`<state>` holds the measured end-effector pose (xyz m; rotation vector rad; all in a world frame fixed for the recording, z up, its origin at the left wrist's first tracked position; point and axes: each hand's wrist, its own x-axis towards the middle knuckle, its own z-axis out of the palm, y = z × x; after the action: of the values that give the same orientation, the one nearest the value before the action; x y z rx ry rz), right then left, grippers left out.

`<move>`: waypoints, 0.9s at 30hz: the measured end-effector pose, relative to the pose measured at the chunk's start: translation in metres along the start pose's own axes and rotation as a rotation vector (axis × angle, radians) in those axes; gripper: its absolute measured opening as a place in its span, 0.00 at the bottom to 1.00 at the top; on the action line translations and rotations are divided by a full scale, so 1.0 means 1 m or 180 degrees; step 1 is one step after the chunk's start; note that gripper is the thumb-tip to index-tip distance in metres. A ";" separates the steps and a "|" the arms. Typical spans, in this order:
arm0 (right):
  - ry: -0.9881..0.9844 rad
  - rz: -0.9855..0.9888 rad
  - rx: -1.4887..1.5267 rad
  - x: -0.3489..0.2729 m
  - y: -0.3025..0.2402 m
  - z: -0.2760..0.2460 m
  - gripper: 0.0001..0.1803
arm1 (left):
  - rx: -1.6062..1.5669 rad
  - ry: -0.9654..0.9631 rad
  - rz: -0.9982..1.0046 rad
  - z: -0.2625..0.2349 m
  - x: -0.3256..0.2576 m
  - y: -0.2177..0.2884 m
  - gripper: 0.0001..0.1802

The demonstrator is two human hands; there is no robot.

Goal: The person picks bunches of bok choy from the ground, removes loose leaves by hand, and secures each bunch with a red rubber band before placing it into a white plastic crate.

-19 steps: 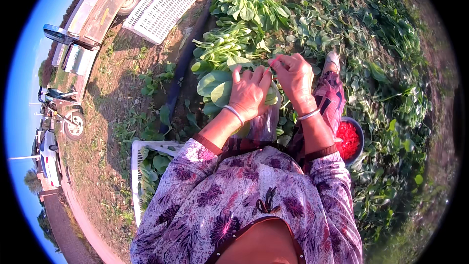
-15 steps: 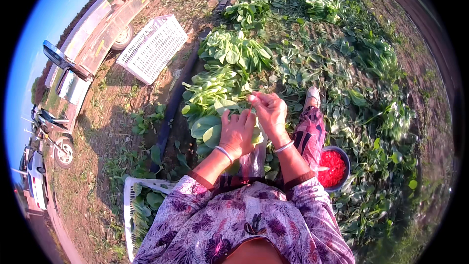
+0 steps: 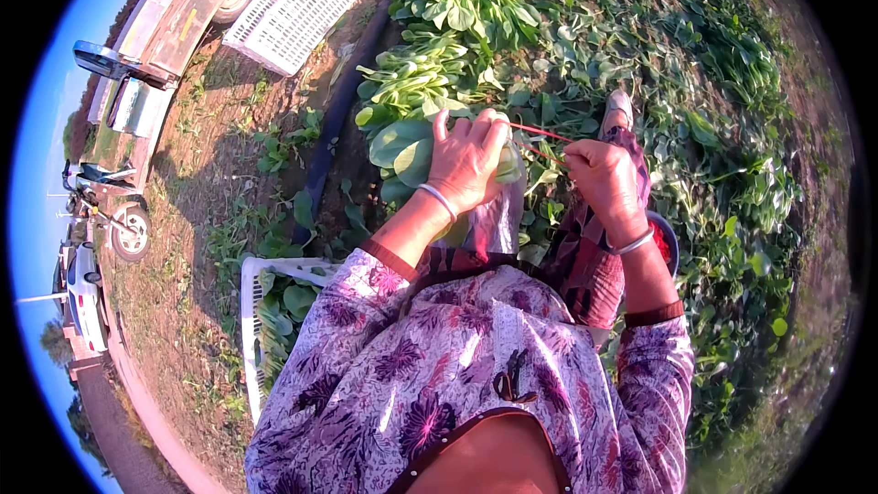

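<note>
A bunch of leafy greens (image 3: pixel 402 152) is gripped in my left hand (image 3: pixel 468 154), its broad leaves pointing left. From the bunch's stem end a thin red band (image 3: pixel 540 132) stretches in two strands across to my right hand (image 3: pixel 604 181). The fingers of that right hand are closed on the band and pull it out to the right. Just beyond my left hand lie more cut greens (image 3: pixel 425 73) on the ground. A dark bowl (image 3: pixel 673 247) with red bands in it is partly hidden behind my right forearm.
At upper left stands a white slatted crate (image 3: pixel 297 9) near a flatbed cart (image 3: pixel 183 27). Another white crate (image 3: pixel 251 329) with greens sits at lower left. A black hose (image 3: pixel 340 110) runs along the bed's left side. My foot (image 3: pixel 619 110) rests among leaves.
My right hand has moved away to the right and nearer, drawing the red band out taut. The left hand stays on the greens. The view has tilted, shifting the scene.
</note>
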<state>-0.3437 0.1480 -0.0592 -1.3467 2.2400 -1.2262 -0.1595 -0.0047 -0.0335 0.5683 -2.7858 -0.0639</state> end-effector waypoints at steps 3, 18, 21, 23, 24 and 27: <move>-0.0544 0.0523 0.0743 -0.027 -0.034 -0.011 0.06 | 0.0048 0.0118 0.0040 0.007 -0.002 -0.003 0.37; -0.1059 0.0538 0.1931 -0.002 -0.022 0.091 0.49 | -0.0520 0.0307 0.0120 -0.004 -0.005 -0.023 0.43; -0.1278 0.0287 0.2021 0.014 -0.029 0.097 0.50 | -0.0551 0.0376 0.0104 -0.014 -0.008 -0.028 0.45; -0.1639 0.0541 0.2295 0.021 -0.042 0.085 0.50 | -0.0563 0.0364 0.0053 -0.018 -0.013 -0.032 0.46; -0.1826 0.0669 0.2425 0.023 -0.048 0.080 0.51 | -0.0571 0.0361 0.0023 -0.019 -0.016 -0.034 0.47; -0.2202 0.0654 0.2610 0.033 -0.041 0.084 0.53 | -0.0579 0.0477 0.0077 -0.021 -0.018 -0.037 0.48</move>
<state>-0.2877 0.0672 -0.0733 -0.9553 1.1598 -1.1565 -0.1237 -0.0316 -0.0220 0.4735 -2.6064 -0.2558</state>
